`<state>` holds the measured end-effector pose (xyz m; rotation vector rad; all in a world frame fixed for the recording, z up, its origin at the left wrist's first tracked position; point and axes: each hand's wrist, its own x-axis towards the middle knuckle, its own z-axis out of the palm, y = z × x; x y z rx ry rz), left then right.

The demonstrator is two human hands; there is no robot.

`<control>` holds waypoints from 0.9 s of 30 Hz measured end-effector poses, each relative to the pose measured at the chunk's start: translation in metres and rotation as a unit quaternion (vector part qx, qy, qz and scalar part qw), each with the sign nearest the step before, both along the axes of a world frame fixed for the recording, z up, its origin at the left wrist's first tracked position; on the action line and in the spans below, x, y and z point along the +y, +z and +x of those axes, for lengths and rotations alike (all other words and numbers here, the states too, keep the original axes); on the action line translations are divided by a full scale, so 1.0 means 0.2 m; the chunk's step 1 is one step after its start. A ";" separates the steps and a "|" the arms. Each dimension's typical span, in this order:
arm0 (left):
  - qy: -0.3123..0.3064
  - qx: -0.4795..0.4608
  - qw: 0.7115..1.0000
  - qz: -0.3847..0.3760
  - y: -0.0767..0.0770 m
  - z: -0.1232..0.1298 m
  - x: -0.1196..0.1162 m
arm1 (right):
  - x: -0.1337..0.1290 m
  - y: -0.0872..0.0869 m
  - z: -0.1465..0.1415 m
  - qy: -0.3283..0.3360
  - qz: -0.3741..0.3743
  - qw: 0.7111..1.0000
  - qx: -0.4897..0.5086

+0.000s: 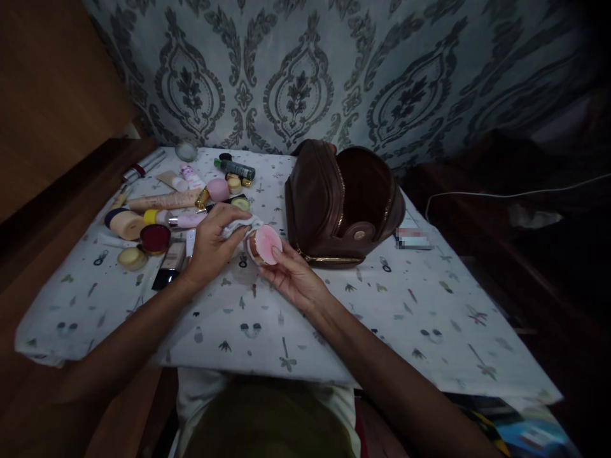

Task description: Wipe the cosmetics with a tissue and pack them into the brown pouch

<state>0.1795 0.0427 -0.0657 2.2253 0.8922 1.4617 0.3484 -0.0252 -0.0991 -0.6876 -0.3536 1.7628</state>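
Note:
Near the middle of the table, my right hand (291, 273) grips a round jar with a pink lid (268, 244), its thumb on the lid. Just left of the jar, my left hand (217, 245) pinches a crumpled white cloth or tissue (238, 224), which lies close to the jar's side. An unzipped dark brown bag (317, 203) stands behind and to the right of the jar. Beyond my left hand are several cosmetics, among them a pink round container (218, 189), a dark red round container (155, 238) and a foundation bottle (172, 257).
The table (296, 337) has a white patterned cloth. A green-capped dark bottle (237, 168) and a glass-like round item (186, 151) lie toward the back. A small blurred packet (413, 238) is right of the bag. Patterned fabric (298, 83) hangs behind; brown wood (62, 95) borders the left.

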 end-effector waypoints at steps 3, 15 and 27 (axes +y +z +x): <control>0.003 -0.002 1.000 -0.014 0.00 0.00 -0.01 | 0.01 -0.01 0.00 -0.004 -0.009 1.000 0.005; -0.011 -0.002 1.000 -0.017 0.01 0.01 -0.03 | 0.03 -0.04 -0.01 -0.056 -0.035 0.997 0.036; -0.027 0.001 0.999 -0.021 0.00 0.01 -0.02 | -0.01 0.01 -0.01 0.033 0.025 0.998 -0.047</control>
